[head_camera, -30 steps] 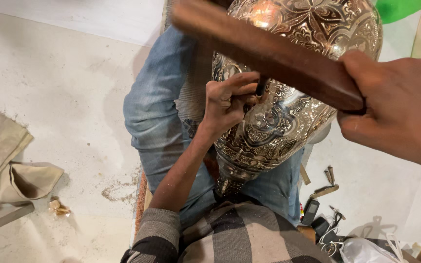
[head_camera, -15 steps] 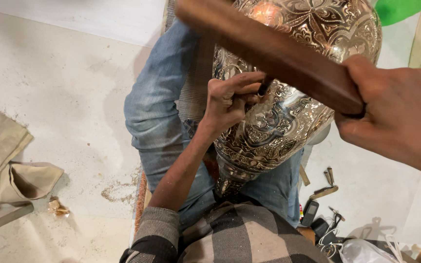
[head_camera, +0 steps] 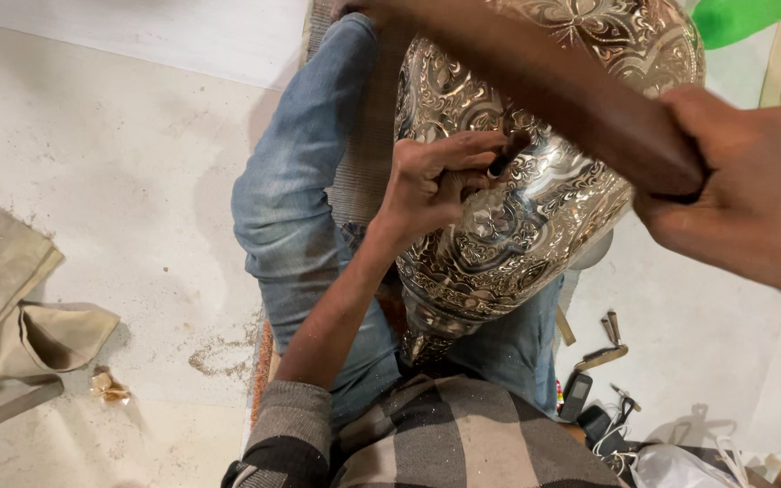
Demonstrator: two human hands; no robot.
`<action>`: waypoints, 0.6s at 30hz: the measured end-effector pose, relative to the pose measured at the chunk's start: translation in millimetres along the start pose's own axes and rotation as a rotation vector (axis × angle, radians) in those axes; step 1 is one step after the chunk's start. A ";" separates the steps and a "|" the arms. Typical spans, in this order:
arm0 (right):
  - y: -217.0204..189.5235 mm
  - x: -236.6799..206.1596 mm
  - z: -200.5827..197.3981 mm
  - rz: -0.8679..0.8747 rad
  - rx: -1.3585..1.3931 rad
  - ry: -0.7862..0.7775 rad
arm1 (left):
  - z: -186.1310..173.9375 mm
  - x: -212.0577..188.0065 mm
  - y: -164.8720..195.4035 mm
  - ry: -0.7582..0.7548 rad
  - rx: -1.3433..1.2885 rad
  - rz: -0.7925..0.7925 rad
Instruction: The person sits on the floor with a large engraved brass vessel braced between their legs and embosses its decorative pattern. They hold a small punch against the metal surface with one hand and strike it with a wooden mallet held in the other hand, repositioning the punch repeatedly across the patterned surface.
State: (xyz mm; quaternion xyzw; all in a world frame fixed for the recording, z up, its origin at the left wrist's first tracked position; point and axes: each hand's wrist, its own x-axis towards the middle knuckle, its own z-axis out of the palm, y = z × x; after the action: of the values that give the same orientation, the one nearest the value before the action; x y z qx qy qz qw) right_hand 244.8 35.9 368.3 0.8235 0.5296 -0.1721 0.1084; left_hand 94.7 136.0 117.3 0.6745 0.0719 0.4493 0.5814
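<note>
Left hand [head_camera: 436,185] pinching a small dark punch [head_camera: 508,155] against the embossed metal vase [head_camera: 535,217]. Right hand [head_camera: 743,194] clamped on a wooden mallet [head_camera: 544,81]. Vase resting across denim-clad legs [head_camera: 305,199].

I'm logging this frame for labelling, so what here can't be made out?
Head view only:
- Punch tip: hidden by the left hand fingers against the vase.
- Mallet head: cut off by the top edge; the right hand covers its grip.
- Vase base: hidden between the legs.
- Small tools on the floor: too small to identify.
</note>
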 end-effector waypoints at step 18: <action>10.0 2.5 27.1 -0.024 0.242 -0.023 | -1.9 -33.6 24.3 0.421 -0.580 -0.335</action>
State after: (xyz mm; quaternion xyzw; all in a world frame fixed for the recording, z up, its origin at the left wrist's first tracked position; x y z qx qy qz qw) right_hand 250.3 24.1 342.5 0.8221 0.5136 -0.2456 0.0120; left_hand 63.4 108.9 120.2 0.3544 0.1689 0.4783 0.7855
